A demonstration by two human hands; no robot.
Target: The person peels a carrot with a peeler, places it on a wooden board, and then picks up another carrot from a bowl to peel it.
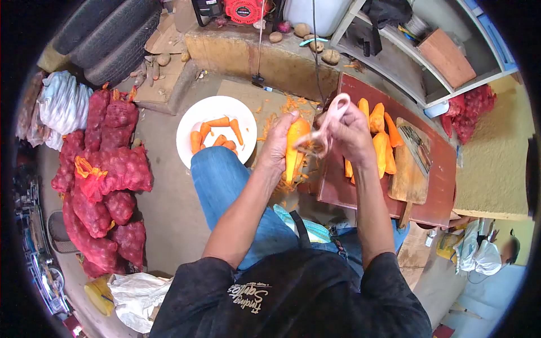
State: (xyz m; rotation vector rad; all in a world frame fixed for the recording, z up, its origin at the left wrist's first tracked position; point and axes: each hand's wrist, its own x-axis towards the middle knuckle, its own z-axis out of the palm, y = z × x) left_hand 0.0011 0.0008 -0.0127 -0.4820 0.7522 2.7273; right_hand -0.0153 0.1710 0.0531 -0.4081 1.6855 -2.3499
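Observation:
My left hand [275,144] is closed around an orange carrot [294,151], held upright over a scatter of peelings. In my right hand [350,134] is a pale pink peeler [333,114], its blade end blurred beside the carrot. A round white basin [186,121] to the left holds several carrots [216,122]. On the red-brown tabletop [338,191] at my right lie several peeled carrots [381,149], partly hidden by my right forearm. Next to them is a wooden cutting board [408,183] with what looks like a knife [418,151] on it.
Red mesh sacks [121,169] of onions are piled at the left, with tires [118,39] behind them. A concrete ledge [242,59] crosses the back, holding a red machine [243,11] and potatoes [331,56]. Shelving [389,62] stands at the back right. Peelings [293,104] litter the floor.

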